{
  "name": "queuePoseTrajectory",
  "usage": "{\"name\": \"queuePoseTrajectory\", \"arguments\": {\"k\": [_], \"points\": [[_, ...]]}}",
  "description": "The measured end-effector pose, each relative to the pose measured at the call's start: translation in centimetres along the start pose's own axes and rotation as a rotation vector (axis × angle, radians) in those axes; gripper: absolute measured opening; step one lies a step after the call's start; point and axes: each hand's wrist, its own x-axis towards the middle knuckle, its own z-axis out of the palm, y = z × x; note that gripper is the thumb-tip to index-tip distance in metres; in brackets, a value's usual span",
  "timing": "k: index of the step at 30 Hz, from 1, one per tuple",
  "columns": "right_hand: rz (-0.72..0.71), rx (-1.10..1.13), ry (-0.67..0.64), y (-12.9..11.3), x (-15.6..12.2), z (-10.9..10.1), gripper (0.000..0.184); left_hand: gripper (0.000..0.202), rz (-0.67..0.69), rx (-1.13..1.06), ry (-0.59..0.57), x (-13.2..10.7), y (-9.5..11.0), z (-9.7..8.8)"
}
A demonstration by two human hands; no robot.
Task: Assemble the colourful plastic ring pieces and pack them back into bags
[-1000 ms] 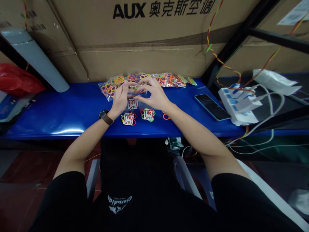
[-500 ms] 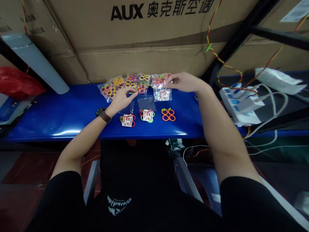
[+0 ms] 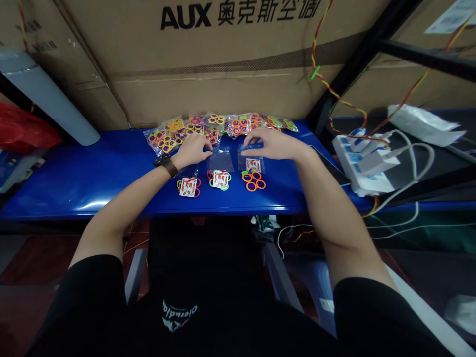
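My right hand (image 3: pixel 268 143) grips the upper part of a clear plastic bag (image 3: pixel 258 157) lying on the blue tabletop. A printed card (image 3: pixel 253 165) shows at its lower end. Just below sits a set of orange rings (image 3: pixel 254 181). My left hand (image 3: pixel 192 150), wearing a watch, has thumb and finger slightly apart and nothing visible between them. Its fingertips are beside another clear bag (image 3: pixel 219 159). Towards me lie green rings under a card (image 3: pixel 220 179) and red and yellow pieces under a card (image 3: pixel 188 187); a third clear bag is partly hidden under my left hand.
Packed bags of coloured rings (image 3: pixel 166 139) line the back of the blue table (image 3: pixel 92 173), against a large cardboard box (image 3: pixel 215 59). A power strip (image 3: pixel 362 166) with plugs and white cables stands at right. A grey tube (image 3: pixel 55 96) leans at left.
My right hand has drawn the clear bag with its card towards me, away from the packed bags and close to the orange rings. My left hand has barely moved; the view has shifted slightly.
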Motion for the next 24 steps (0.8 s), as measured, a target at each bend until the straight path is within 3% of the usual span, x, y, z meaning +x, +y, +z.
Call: {"name": "queuePoseTrajectory", "arguments": {"k": [4,7,11,15,20,24], "points": [[-0.064,0.079,-0.126,-5.7,0.4,2.4,0.058,0.01,0.048,-0.016,0.05,0.3,-0.2,-0.9],[-0.058,0.037,-0.222,-7.8,0.4,4.0,0.066,0.006,0.05,-0.099,0.164,0.1,-0.3,-2.7],[-0.036,0.048,-0.288,-8.2,0.4,4.9,0.065,0.011,0.024,-0.295,0.346,-1.2,-0.2,-5.0],[-0.008,0.089,-0.301,-8.1,0.5,5.1,0.062,0.01,-0.038,-0.452,0.449,-2.1,-0.8,-5.5],[0.012,0.125,-0.284,-8.0,0.5,5.5,0.063,0.01,-0.156,-0.612,0.44,-1.7,-1.7,-4.2],[0.024,0.163,-0.253,-7.6,0.6,5.9,0.065,0.009,-0.219,-0.74,0.407,-1.8,-0.9,-3.2]]}}
